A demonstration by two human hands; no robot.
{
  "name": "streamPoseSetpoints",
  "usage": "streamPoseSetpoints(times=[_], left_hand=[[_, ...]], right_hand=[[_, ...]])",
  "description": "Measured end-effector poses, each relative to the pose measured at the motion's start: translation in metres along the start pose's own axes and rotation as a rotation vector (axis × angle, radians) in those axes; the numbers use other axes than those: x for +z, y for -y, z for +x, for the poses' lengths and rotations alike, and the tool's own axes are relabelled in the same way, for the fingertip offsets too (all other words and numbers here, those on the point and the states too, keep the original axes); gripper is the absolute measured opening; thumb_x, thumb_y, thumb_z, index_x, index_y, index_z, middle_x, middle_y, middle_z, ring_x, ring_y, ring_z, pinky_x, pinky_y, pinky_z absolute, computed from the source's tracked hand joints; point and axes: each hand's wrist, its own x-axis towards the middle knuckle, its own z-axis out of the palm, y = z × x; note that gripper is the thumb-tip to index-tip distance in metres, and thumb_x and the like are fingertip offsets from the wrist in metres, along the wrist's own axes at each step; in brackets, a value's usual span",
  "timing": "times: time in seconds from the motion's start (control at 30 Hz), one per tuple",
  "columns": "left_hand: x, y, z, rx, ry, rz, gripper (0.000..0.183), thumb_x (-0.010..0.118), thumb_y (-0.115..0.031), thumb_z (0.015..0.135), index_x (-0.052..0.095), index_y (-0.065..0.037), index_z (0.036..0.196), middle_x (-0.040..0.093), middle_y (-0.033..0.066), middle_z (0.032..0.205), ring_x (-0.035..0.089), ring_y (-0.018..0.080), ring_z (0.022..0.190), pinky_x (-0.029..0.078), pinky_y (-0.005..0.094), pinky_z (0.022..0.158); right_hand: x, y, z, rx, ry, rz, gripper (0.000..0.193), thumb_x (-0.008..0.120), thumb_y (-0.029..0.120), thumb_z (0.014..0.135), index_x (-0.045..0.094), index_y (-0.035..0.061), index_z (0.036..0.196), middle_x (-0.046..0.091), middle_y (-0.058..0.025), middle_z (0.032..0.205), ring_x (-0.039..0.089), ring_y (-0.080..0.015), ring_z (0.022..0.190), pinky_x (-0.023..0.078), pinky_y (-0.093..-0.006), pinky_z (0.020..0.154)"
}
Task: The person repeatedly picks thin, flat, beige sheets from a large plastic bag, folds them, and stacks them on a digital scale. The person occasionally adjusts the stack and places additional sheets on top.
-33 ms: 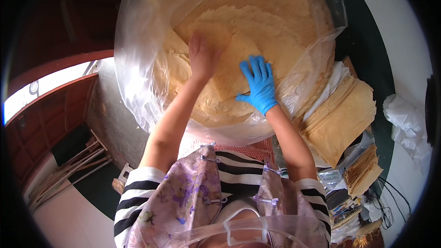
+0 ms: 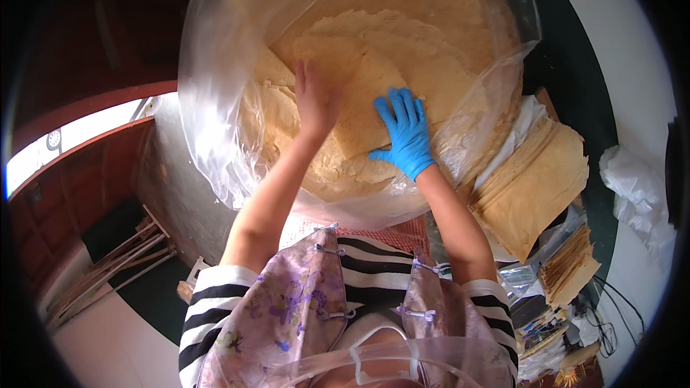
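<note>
Filling most of the space around twelve o'clock, a wide round pile of thin tan sheets [image 2: 402,36] sits inside clear plastic wrap [image 2: 215,126], opened so the top shows; what carries the pile is hidden. Many layers appear to be left in it, though their number cannot be told.

Just past three o'clock, outside the wrap, lies a thick stack of flat tan sheets [image 2: 535,187]; a smaller stack [image 2: 569,267] lies beyond it at four o'clock. Whether these count as finished portions cannot be judged from here.

Close above the centre, toward twelve, one squarish piece [image 2: 359,118] lies flat on the pile, its near corner aimed at six. It looks laid out but not yet lifted clear, so the handling of this piece seems partly done.

At two o'clock, the blue-gloved right hand [image 2: 406,135] rests with fingers spread at the piece's right edge, its grip open. At eleven, the bare left hand [image 2: 316,104] is blurred over the piece, fingers extended, grip open; whether it touches cannot be told.
</note>
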Motion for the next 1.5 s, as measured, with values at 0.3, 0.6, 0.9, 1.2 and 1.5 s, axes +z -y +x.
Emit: streamPoseSetpoints(times=[0.3,0.6,0.9,1.2,1.5], left_hand=[[-0.040,-0.078,-0.051,-0.713,0.168,-1.099,0.057,0.061,0.004,0.082,0.030,0.000,0.130,0.055,0.0138,0.116,0.057,0.0213,0.104,0.048,0.0335,0.089],[-0.018,-0.113,-0.006,0.125,0.297,-0.332,0.059,0.066,-0.017,0.083,0.041,0.000,0.134,0.050,0.0192,0.123,0.050,0.0308,0.113,0.041,0.0452,0.095],[0.085,-0.043,0.015,0.417,0.038,-0.018,0.059,0.065,-0.018,0.081,0.040,-0.003,0.133,0.036,0.0204,0.141,0.035,0.0380,0.130,0.029,0.0500,0.106],[0.008,-0.090,-0.053,-0.864,0.486,-1.216,0.042,0.065,-0.001,0.082,0.051,-0.004,0.122,0.060,0.0071,0.113,0.059,0.0188,0.102,0.051,0.0302,0.085],[-0.135,-0.217,0.019,0.363,1.164,-0.187,0.023,0.066,-0.004,0.076,0.059,0.003,0.096,0.065,0.0148,0.079,0.065,0.0284,0.073,0.051,0.0366,0.066]], right_hand=[[0.004,-0.003,-0.003,-0.003,-0.070,0.052,0.083,0.074,0.036,0.066,0.038,0.0129,0.137,0.032,-0.0112,0.144,0.025,-0.0345,0.135,0.021,-0.0512,0.109],[0.046,0.018,-0.034,0.707,-0.537,1.481,0.049,0.065,0.014,0.087,0.046,-0.0002,0.130,0.055,-0.0078,0.125,0.054,-0.0208,0.110,0.044,-0.0316,0.092],[0.043,-0.019,-0.035,0.808,-0.361,2.169,0.043,0.062,0.015,0.087,0.050,-0.0004,0.125,0.056,-0.0082,0.121,0.055,-0.0195,0.107,0.047,-0.0320,0.092],[-0.004,0.044,-0.069,0.690,-0.376,1.814,0.039,0.063,0.024,0.089,0.056,0.0033,0.122,0.061,-0.0065,0.116,0.058,-0.0139,0.098,0.048,-0.0319,0.087],[-0.208,0.057,-0.171,0.133,-0.464,0.300,0.061,0.076,0.019,0.063,0.057,0.0094,0.120,0.055,-0.0136,0.124,0.056,-0.0290,0.108,0.048,-0.0391,0.087]])
